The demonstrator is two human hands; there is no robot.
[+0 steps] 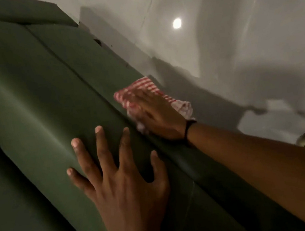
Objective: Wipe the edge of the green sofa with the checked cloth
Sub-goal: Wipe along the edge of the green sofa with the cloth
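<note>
Head view: the right hand [155, 113] lies flat on the cloth [145, 89], fingers together, and presses it on the outer edge of the sofa [32, 102], beside the glossy floor [233, 30]. The palm covers the cloth, probably so the whole pad rubs the edge and does not slip off. The left hand [120, 176] rests open on the cushion, fingers spread, holding nothing; it seems to support the body while the person leans. The cloth is red and white checked, crumpled, and one pale corner hangs past the edge near the wrist. The sofa fabric looks smooth, dull green.
</note>
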